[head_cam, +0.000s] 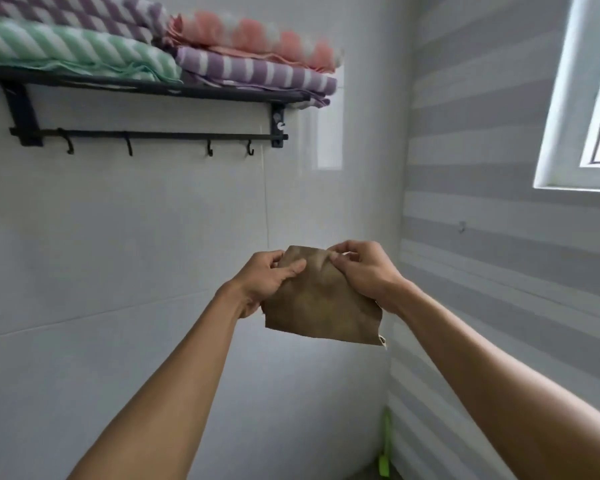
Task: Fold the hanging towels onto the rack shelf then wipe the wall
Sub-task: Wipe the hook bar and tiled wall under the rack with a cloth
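While both hands pinch its top edge, left hand (264, 278) and right hand (364, 271), the brown cloth (321, 306) hangs before the white wall (118, 254), well below the rack shelf (146, 85).

I'm looking into what reads as a home bathroom: the wall (153, 254) ahead of me is faced with large glossy white tiles, and the side wall (499, 237) to the right carries grey and white horizontal tile bands. A black metal rack (146, 86) is fixed high on the tiled wall, with a hook rail (153, 135) under its shelf and folded striped towels (84, 50) stacked on top in green, purple and pink. A white-framed window (575, 133) lets daylight in at the right, and something bright green (384, 445) stands in the bottom corner, too blurred for me to identify.
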The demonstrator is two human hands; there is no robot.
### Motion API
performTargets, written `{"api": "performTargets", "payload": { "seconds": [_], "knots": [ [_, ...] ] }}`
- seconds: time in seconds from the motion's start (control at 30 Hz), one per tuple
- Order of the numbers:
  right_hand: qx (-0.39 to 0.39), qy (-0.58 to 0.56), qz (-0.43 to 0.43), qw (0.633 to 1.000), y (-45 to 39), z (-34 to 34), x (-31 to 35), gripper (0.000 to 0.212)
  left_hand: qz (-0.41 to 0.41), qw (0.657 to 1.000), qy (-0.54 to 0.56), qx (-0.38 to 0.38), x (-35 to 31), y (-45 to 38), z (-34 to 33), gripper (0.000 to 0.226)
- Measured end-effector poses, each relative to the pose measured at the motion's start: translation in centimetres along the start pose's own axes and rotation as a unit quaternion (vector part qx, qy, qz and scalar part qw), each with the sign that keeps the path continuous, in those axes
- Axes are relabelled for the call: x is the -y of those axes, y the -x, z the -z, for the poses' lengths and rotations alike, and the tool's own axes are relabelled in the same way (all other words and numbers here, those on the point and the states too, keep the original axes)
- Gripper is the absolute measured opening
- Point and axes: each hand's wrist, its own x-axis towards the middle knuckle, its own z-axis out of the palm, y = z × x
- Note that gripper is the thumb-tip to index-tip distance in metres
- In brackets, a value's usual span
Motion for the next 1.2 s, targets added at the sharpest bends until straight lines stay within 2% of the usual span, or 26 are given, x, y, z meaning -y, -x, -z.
{"api": "performTargets", "payload": {
  "seconds": [0.17, 0.27, 0.37, 0.5, 0.63, 0.73, 0.87, 0.93, 1.2],
  "knots": [
    [0.014, 0.076, -0.047, 0.996, 3.2, 7.2, -3.6, 0.016, -0.038, 0.999, 0.009, -0.002, 0.8, -1.3, -8.0, 0.022],
    [-0.032, 0.122, -0.054, 0.991, 2.9, 10.2, -5.9, 0.01, -0.109, 0.991, -0.071, 0.009, 0.8, -3.1, -11.7, 0.026],
    [-0.077, 0.149, -0.04, 0.985, 1.9, 12.5, -8.0, 0.021, -0.18, 0.973, -0.147, 0.005, 0.9, -6.0, -14.9, 0.032],
    [-0.135, 0.2, -0.002, 0.971, -1.0, 15.2, -10.8, 0.031, -0.221, 0.963, -0.155, -0.005, 1.7, -12.3, -18.7, 0.036],
    [-0.145, 0.284, -0.02, 0.948, -5.9, 17.5, -13.1, 0.047, -0.262, 0.944, -0.198, 0.017, 1.9, -19.8, -21.8, 0.049],
    [-0.144, 0.343, -0.031, 0.928, -9.7, 19.0, -14.2, 0.035, -0.285, 0.926, -0.242, 0.05, 1.9, -25.5, -24.0, 0.037],
    [-0.144, 0.407, -0.046, 0.901, -14.9, 20.5, -17.4, 0.026, -0.313, 0.911, -0.244, 0.11, 3.0, -33.3, -26.5, 0.026],
    [-0.162, 0.412, -0.059, 0.895, -16.8, 21.6, -19.6, 0.025, -0.312, 0.909, -0.243, 0.13, 4.1, -36.5, -27.7, 0.03],
    [-0.233, 0.421, -0.134, 0.866, -23.4, 25.1, -24.2, 0.022, -0.344, 0.905, -0.236, 0.079, 6.0, -46.4, -33.2, 0.032]
  ]
}}
